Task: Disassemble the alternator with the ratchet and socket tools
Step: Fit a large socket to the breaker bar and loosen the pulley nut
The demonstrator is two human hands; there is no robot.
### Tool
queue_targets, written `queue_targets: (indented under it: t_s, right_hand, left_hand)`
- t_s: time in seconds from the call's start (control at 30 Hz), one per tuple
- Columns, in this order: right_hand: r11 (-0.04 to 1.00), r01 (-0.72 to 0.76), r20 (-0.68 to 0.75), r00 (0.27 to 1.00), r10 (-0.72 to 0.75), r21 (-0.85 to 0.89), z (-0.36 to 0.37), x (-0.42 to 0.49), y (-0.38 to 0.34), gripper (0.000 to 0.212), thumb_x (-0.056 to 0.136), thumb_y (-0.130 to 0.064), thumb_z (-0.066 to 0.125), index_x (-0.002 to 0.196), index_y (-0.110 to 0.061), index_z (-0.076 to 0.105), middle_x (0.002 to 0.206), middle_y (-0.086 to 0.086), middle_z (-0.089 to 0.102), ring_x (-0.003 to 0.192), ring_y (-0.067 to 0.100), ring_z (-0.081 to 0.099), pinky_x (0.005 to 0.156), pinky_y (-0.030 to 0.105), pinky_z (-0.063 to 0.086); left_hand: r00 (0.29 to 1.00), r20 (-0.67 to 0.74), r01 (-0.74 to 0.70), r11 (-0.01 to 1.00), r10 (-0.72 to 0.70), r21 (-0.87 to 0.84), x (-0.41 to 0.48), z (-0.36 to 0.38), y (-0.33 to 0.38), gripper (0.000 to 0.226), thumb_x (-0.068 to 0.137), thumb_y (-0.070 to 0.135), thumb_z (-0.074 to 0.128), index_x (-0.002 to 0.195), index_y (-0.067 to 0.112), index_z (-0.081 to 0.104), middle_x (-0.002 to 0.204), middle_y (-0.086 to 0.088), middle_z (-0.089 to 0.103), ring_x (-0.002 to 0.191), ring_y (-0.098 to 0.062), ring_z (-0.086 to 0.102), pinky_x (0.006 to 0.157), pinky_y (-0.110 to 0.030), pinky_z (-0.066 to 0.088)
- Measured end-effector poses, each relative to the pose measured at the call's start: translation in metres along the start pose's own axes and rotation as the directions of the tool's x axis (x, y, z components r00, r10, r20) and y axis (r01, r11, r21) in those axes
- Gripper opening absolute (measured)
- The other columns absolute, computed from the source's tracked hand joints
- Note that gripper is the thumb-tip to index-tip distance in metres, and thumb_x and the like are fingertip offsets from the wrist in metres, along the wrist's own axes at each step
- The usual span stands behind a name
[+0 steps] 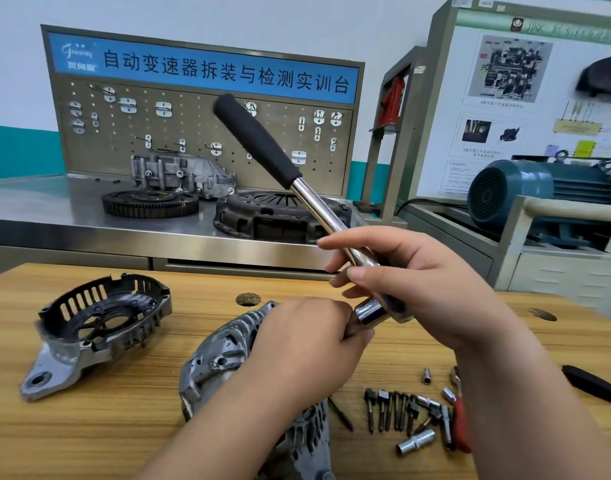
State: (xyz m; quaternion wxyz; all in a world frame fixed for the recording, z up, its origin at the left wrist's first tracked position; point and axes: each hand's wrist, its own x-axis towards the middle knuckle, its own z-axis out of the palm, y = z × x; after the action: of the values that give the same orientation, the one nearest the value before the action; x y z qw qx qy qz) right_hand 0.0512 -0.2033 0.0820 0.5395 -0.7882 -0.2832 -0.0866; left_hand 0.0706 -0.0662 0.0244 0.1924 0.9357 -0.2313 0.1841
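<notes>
Two hands meet over the wooden counter (124,427). The right hand (428,289) has its grip closed round the head end of the ratchet (318,202), thumb and lower fingers curled about it and the forefinger held straighter. The chrome shaft and black foam handle slant up and to the left. The left hand (297,344) has its grip curled at the lower end of the socket (371,311) mounted under the ratchet head. The exact contact of its fingertips is hidden behind the knuckles.

The alternator (221,348) lies on the counter directly beneath the left hand and forearm, which cover much of it. Its lower part is cut off by the frame edge. To its left, well apart, a detached end housing (100,320) rests with its hollow side up, showing slotted walls and inner spokes.

To the right lies a row of loose bits and small sockets (411,414), beside a red-handled tool (460,424) partly hidden by the right forearm. A black handle (595,384) is cut off at the right edge.

Behind, a steel bench (55,209) carries a toothed ring gear (150,202) and a clutch cover (280,216) before a pegboard (200,133).
</notes>
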Motion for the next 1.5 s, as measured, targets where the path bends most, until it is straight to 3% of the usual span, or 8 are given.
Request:
queue_targets:
  t_s: [0.2, 0.4, 0.6, 0.7, 0.83, 1.1, 1.33, 1.5]
  right_hand:
    - [0.950, -0.193, -0.249, 0.960, 0.130, -0.246, 0.011, 0.005, 0.006, 0.028, 0.096, -0.019, 0.051, 0.105, -0.042, 0.065, 0.094, -0.005, 0.066, 0.076, 0.005, 0.070, 0.067, 0.032, 0.051]
    - [0.878, -0.332, -0.323, 0.920, 0.221, -0.345, 0.011, 0.005, 0.008, 0.033, 0.096, -0.017, 0.043, 0.107, -0.045, 0.056, 0.088, 0.002, 0.066, 0.085, 0.027, 0.069, 0.075, 0.047, 0.057]
    - [0.916, -0.034, -0.144, 0.989, -0.026, -0.401, 0.010, -0.001, 0.000, 0.051, 0.089, -0.007, 0.051, 0.106, -0.053, 0.065, 0.100, -0.024, 0.066, 0.089, 0.008, 0.064, 0.078, 0.028, 0.054]
    - [0.943, 0.095, -0.070, 0.990, -0.123, -0.320, 0.010, -0.001, -0.003, 0.046, 0.077, -0.002, 0.052, 0.095, -0.038, 0.074, 0.096, -0.018, 0.070, 0.098, 0.000, 0.063, 0.077, 0.014, 0.048]
    - [0.980, 0.158, 0.005, 0.987, -0.159, -0.119, 0.006, -0.002, -0.006, 0.036, 0.072, 0.003, 0.054, 0.082, -0.021, 0.079, 0.081, 0.001, 0.070, 0.064, 0.000, 0.059, 0.055, 0.007, 0.041]
    - [0.991, -0.059, -0.205, 0.978, 0.033, -0.123, 0.011, 0.001, -0.002, 0.044, 0.088, -0.002, 0.058, 0.089, -0.041, 0.076, 0.091, -0.011, 0.074, 0.090, 0.009, 0.069, 0.065, 0.020, 0.056]
    - [0.841, -0.342, -0.404, 0.900, 0.165, -0.420, 0.016, 0.005, 0.005, 0.031, 0.096, -0.020, 0.044, 0.084, -0.042, 0.062, 0.075, -0.007, 0.065, 0.074, 0.017, 0.068, 0.070, 0.043, 0.058]
    - [0.877, -0.201, -0.308, 0.949, 0.064, -0.436, 0.012, 0.002, 0.004, 0.034, 0.096, -0.019, 0.049, 0.086, -0.045, 0.069, 0.080, -0.009, 0.068, 0.077, 0.018, 0.067, 0.068, 0.040, 0.055]
  left_hand:
    - [1.000, 0.008, 0.016, 1.000, -0.016, 0.011, 0.001, 0.000, 0.001, 0.046, 0.093, 0.050, 0.045, 0.058, 0.022, 0.033, 0.057, 0.005, 0.043, 0.062, -0.019, 0.044, 0.052, -0.029, 0.030]
    - [1.000, -0.007, -0.004, 1.000, 0.004, 0.014, 0.001, 0.003, 0.001, 0.046, 0.093, 0.052, 0.045, 0.058, 0.022, 0.033, 0.057, 0.006, 0.043, 0.057, -0.014, 0.041, 0.051, -0.029, 0.030]
    - [0.999, -0.020, 0.034, 0.998, -0.035, -0.052, 0.001, 0.002, -0.002, 0.048, 0.090, 0.051, 0.049, 0.055, 0.022, 0.033, 0.054, 0.007, 0.041, 0.055, -0.010, 0.039, 0.048, -0.027, 0.027]
    - [0.999, -0.012, 0.031, 0.999, -0.032, -0.043, 0.001, 0.001, -0.003, 0.048, 0.089, 0.053, 0.048, 0.056, 0.022, 0.033, 0.053, 0.005, 0.041, 0.053, -0.007, 0.037, 0.047, -0.027, 0.024]
    - [1.000, 0.005, 0.024, 1.000, -0.024, 0.005, 0.001, 0.000, -0.001, 0.049, 0.090, 0.058, 0.044, 0.057, 0.023, 0.034, 0.056, 0.007, 0.042, 0.053, -0.005, 0.035, 0.046, -0.028, 0.020]
    - [0.999, -0.041, -0.012, 1.000, 0.012, 0.014, 0.000, 0.002, 0.000, 0.050, 0.090, 0.057, 0.045, 0.057, 0.022, 0.034, 0.055, 0.006, 0.043, 0.052, -0.008, 0.036, 0.046, -0.027, 0.022]
    - [0.999, -0.041, -0.024, 1.000, 0.024, 0.006, 0.001, 0.004, 0.001, 0.051, 0.091, 0.057, 0.045, 0.057, 0.021, 0.032, 0.055, 0.003, 0.042, 0.061, -0.020, 0.041, 0.052, -0.030, 0.028]
    - [0.999, -0.034, 0.007, 1.000, -0.007, -0.018, 0.001, 0.002, 0.000, 0.050, 0.091, 0.054, 0.047, 0.056, 0.021, 0.033, 0.055, 0.004, 0.042, 0.058, -0.016, 0.041, 0.050, -0.028, 0.028]
